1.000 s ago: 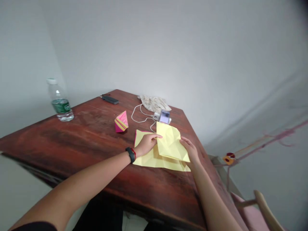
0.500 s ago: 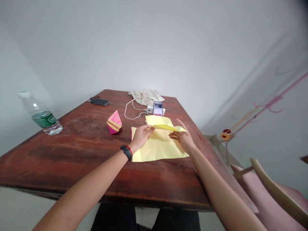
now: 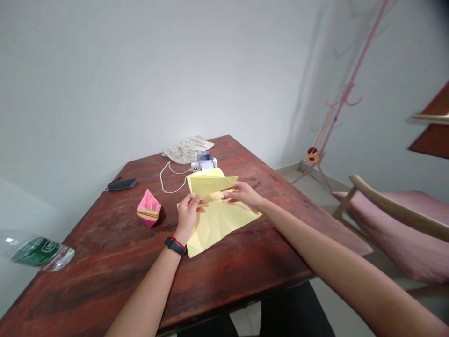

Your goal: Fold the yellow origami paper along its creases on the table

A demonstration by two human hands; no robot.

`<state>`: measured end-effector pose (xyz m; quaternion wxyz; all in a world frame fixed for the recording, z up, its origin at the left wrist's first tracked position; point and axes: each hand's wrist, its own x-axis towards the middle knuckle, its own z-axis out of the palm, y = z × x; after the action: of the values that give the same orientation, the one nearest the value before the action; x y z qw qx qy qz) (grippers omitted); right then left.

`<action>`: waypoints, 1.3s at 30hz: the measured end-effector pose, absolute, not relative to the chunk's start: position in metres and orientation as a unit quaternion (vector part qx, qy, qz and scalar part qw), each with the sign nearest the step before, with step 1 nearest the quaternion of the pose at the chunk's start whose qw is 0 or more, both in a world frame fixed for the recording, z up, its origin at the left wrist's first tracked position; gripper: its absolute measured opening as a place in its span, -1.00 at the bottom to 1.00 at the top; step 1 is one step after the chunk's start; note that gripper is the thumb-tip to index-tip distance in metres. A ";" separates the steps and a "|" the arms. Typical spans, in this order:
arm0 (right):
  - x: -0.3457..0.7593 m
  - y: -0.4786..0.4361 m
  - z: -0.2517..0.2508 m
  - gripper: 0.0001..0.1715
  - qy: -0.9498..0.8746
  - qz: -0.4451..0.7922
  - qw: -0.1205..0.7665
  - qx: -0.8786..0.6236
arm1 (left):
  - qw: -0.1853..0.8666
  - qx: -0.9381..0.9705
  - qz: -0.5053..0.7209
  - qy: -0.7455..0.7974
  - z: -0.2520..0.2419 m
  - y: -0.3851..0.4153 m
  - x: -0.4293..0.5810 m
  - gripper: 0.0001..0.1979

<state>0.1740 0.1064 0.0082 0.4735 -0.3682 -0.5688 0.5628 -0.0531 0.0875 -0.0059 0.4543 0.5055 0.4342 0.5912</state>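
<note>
Near the table's (image 3: pixel 245 262) far edge, I pinch the yellow paper's (image 3: pixel 217 217) raised flap with left hand (image 3: pixel 188 210) and right hand (image 3: pixel 242 193), holding the fold aligned.

paper flap (image 3: pixel 210 183): was flat, now lifted | left hand (image 3: pixel 188 213), right hand (image 3: pixel 243 194): now pinching its edges

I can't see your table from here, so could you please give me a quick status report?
Left hand and right hand both pinching the raised flap of the yellow paper. Paper's lower part flat on the table. Pink folded piece lies apart, left of it.
</note>
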 end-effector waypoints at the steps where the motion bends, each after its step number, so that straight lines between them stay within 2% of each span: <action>1: 0.173 0.105 0.008 -0.60 -0.566 0.572 0.468 -0.365 | 0.462 0.501 0.589 0.435 -0.007 0.088 -0.053 -0.53; 7: 0.165 0.109 -0.003 -0.67 -0.511 0.600 0.485 -0.379 | 0.475 0.491 0.581 0.442 -0.011 0.086 -0.049 -0.56; 13: 0.162 0.115 -0.009 -0.64 -0.479 0.546 0.558 -0.402 | 0.464 0.482 0.589 0.454 -0.014 0.085 -0.049 -0.61; 18: 0.161 0.114 -0.008 -0.45 -0.444 0.528 0.613 -0.385 | 0.466 0.478 0.588 0.457 -0.015 0.086 -0.048 -0.60; 23: 0.156 0.110 -0.012 -0.27 -0.436 0.567 0.596 -0.365 | 0.489 0.456 0.591 0.452 -0.015 0.086 -0.047 -0.36; 25: 0.155 0.107 -0.011 -0.28 -0.445 0.590 0.571 -0.357 | 0.495 0.464 0.579 0.453 -0.014 0.085 -0.046 -0.36; 27: 0.155 0.105 -0.009 -0.32 -0.459 0.601 0.548 -0.356 | 0.490 0.490 0.558 0.456 -0.013 0.085 -0.047 -0.48; 31: 0.156 0.103 -0.007 -0.53 -0.501 0.588 0.526 -0.357 | 0.461 0.539 0.522 0.474 -0.011 0.082 -0.047 -0.65; 35: 0.157 0.105 -0.013 -0.61 -0.547 0.481 0.549 -0.410 | 0.446 0.558 0.505 0.484 -0.011 0.079 -0.045 -0.62; 39: 0.157 0.107 -0.020 -0.58 -0.569 0.429 0.548 -0.439 | 0.427 0.571 0.504 0.487 -0.010 0.076 -0.041 -0.62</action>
<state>0.1574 0.1069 -0.0196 0.5482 -0.4389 -0.5685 0.4285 -0.0410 0.0758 -0.0097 0.4269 0.5712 0.4869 0.5044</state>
